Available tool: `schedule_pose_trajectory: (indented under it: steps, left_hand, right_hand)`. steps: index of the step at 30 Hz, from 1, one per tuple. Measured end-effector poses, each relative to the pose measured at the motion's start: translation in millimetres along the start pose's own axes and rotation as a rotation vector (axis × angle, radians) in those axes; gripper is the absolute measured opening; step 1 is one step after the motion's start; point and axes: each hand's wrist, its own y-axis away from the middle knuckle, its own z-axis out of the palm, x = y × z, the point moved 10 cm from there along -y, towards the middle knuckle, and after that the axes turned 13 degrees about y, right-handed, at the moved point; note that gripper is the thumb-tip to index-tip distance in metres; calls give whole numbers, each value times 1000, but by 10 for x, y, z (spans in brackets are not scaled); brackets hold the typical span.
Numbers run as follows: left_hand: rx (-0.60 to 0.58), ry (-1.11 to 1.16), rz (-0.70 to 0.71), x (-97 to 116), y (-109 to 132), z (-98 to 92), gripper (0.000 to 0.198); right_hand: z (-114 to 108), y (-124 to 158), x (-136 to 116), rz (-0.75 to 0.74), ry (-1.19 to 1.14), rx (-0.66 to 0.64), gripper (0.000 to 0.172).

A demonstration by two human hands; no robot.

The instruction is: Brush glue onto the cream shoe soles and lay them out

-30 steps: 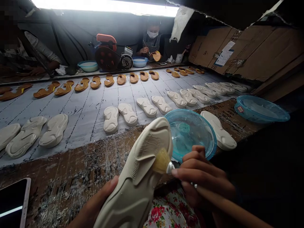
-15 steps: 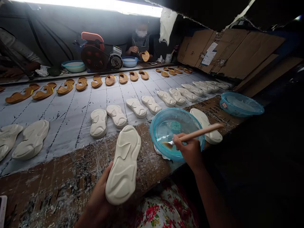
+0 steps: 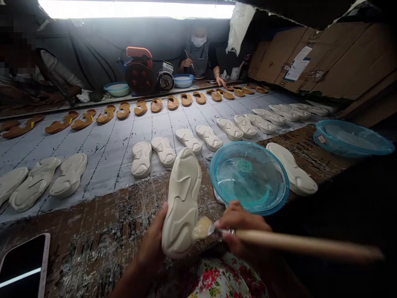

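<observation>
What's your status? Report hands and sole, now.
Left hand gripping pale shoe sole, underside up. Right hand on wooden-handled brush, bristles at the sole's edge. Blue plastic bowl just beyond right hand.

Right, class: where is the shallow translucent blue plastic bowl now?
In the head view it sits on the stained wooden bench, right of the cream shoe sole, above the right hand.
</observation>
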Motion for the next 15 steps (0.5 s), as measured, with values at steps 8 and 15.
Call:
schedule_pose_trajectory:
  steps: [8, 15]
  left_hand:
    - [-113, 55, -84, -92, 289, 291, 30]
    - [-60, -193, 43, 36, 337, 156, 38]
  right_hand:
    - [24, -130, -487, -297, -255, 32, 11]
    - [-26, -167, -467, -293, -162, -22, 11]
